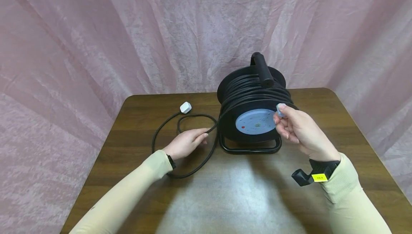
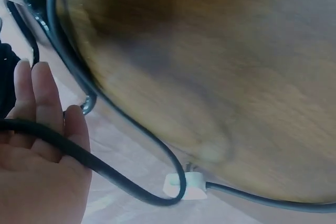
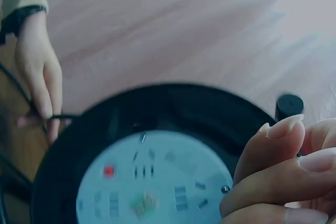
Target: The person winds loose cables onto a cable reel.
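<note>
A black cable reel [image 1: 251,105] stands on the table, wound with black cable, with a light blue socket disc [image 1: 255,122] on its front. My right hand [image 1: 300,128] is at the disc's right edge, its thumb and fingers pinching a small pale blue winding knob [image 1: 281,110]. To the left of the reel, my left hand [image 1: 186,143] holds the loose cable [image 1: 206,157] between thumb and fingers. In the left wrist view, the cable crosses the fingers' inner side. A white plug [image 1: 185,107] lies at the cable's end, beyond the left hand.
The reel rests on a black tubular stand [image 1: 251,151], with a carrying handle [image 1: 262,69] on top. Loose cable loops lie around the left hand on the wooden table [image 1: 338,127]. A pink curtain [image 1: 193,30] hangs behind the table.
</note>
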Demonstrator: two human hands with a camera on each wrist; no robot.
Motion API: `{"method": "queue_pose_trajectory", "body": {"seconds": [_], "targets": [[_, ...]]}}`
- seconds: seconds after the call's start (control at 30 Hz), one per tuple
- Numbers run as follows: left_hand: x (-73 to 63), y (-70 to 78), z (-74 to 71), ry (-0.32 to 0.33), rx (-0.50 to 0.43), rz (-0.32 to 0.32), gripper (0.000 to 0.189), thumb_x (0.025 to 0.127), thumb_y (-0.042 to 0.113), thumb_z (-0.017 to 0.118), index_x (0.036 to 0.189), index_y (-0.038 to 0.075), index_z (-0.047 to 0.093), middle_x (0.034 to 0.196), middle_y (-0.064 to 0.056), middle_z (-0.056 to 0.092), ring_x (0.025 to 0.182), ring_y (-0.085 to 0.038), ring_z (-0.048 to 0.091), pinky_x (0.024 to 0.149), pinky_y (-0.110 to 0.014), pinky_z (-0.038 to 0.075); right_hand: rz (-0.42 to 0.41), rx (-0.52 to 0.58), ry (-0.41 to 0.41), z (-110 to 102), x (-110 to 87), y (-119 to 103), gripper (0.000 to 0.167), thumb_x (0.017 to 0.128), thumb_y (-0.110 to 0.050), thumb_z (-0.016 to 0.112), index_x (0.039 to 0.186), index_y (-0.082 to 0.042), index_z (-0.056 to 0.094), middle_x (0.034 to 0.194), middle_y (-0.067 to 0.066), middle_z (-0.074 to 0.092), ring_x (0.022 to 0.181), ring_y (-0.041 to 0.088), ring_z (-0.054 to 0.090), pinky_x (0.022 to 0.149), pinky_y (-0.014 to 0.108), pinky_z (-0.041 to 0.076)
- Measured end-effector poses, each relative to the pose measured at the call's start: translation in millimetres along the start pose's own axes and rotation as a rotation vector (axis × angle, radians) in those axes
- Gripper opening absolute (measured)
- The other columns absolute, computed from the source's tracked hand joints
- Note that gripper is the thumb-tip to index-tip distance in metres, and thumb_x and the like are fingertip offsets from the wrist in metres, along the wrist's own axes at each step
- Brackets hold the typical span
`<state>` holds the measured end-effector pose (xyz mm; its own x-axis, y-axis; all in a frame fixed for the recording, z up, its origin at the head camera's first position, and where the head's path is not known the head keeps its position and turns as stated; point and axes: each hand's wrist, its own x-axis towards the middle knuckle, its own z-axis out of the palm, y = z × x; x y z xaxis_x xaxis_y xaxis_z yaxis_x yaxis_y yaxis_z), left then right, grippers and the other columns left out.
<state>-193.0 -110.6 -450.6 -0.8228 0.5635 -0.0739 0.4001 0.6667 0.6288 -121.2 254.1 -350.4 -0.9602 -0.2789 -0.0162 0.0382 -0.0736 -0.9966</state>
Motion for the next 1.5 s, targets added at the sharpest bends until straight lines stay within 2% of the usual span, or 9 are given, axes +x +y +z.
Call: {"method": "queue_pose_trajectory", "body": {"seconds": [0.13,0.37,0.6,0.7,0.8,1.0,1.07,1.2,1.5], "targets": [[-1.5,-5.0,-0.6,0.013,0.023,0.007,0.042,0.112,0.032,0.045,0.148,0.013,0.055,0.103,0.004,0.074,0.100,-0.010,0.070,0.099,-0.040,0.051,0.007,-0.038,0.050,-14.5,-8.2,8.6,0.044,0.111,-0.037,0.045,0.086,-0.002,0.056,0.058,-0.002,0.047,0.044,0.015,0.025,0.042,0.038,0.010],[4.1,-2.4,-9.1,0.117,0.067,0.162,0.037,0.112,0.031,0.044,0.142,0.015,0.060,0.094,0.004,0.074,0.094,-0.010,0.068,0.088,-0.038,0.052,0.060,-0.099,0.116,-32.7,-18.4,26.8,0.044,0.110,-0.040,0.047,0.088,-0.003,0.056,0.057,-0.002,0.048,0.044,0.017,0.025,0.043,0.041,0.011],[4.8,-2.4,-14.5,0.149,0.043,0.221,0.036,0.112,0.032,0.043,0.140,0.018,0.061,0.095,0.003,0.073,0.094,-0.015,0.067,0.082,-0.038,0.051,0.131,-0.171,0.174,-37.0,-19.8,45.6,0.046,0.110,-0.040,0.047,0.093,0.002,0.055,0.060,-0.002,0.050,0.045,0.007,0.035,0.042,0.039,0.016],[3.5,-1.8,-16.2,0.149,0.012,0.229,0.036,0.112,0.033,0.042,0.142,0.021,0.060,0.097,0.000,0.073,0.096,-0.017,0.066,0.083,-0.039,0.050,0.162,-0.209,0.174,-37.6,-20.5,54.4,0.047,0.110,-0.042,0.047,0.095,0.002,0.055,0.061,-0.002,0.051,0.046,0.007,0.037,0.038,0.032,0.022],[1.9,-1.8,-17.2,0.143,0.000,0.226,0.039,0.113,0.034,0.041,0.145,0.022,0.057,0.102,-0.002,0.073,0.101,-0.016,0.064,0.088,-0.040,0.049,0.192,-0.238,0.166,-38.5,-20.3,68.2,0.053,0.110,-0.043,0.046,0.098,0.008,0.053,0.061,-0.002,0.050,0.044,0.006,0.036,0.038,0.025,0.029],[-0.4,1.0,-16.2,0.142,0.014,0.199,0.042,0.113,0.037,0.040,0.150,0.022,0.053,0.104,0.007,0.070,0.111,-0.012,0.061,0.097,-0.040,0.047,0.265,-0.238,0.143,-31.1,-16.1,97.4,0.052,0.109,-0.043,0.048,0.098,0.008,0.053,0.060,0.000,0.050,0.044,0.008,0.034,0.040,0.024,0.028],[0.2,2.5,-16.4,0.143,0.010,0.202,0.043,0.113,0.037,0.039,0.151,0.023,0.051,0.104,0.008,0.069,0.111,-0.011,0.060,0.098,-0.040,0.047,0.281,-0.247,0.140,-27.9,-15.1,101.9,0.051,0.109,-0.042,0.048,0.099,0.007,0.054,0.061,0.002,0.051,0.045,0.009,0.035,0.041,0.025,0.028],[1.1,2.9,-17.4,0.141,-0.005,0.203,0.043,0.113,0.037,0.039,0.152,0.022,0.050,0.109,0.001,0.070,0.115,-0.013,0.060,0.102,-0.041,0.045,0.303,-0.276,0.145,-24.7,-14.0,105.6,0.054,0.109,-0.045,0.047,0.100,0.008,0.054,0.062,0.004,0.052,0.045,0.010,0.036,0.043,0.024,0.029],[-1.1,-9.1,-15.8,0.137,-0.048,0.159,0.044,0.113,0.041,0.036,0.146,0.019,0.055,0.114,-0.004,0.071,0.121,-0.016,0.057,0.105,-0.043,0.042,0.358,-0.320,0.105,-11.9,-6.0,117.1,0.057,0.109,-0.047,0.045,0.099,0.008,0.054,0.063,0.004,0.053,0.049,0.012,0.038,0.046,0.023,0.030]]}}
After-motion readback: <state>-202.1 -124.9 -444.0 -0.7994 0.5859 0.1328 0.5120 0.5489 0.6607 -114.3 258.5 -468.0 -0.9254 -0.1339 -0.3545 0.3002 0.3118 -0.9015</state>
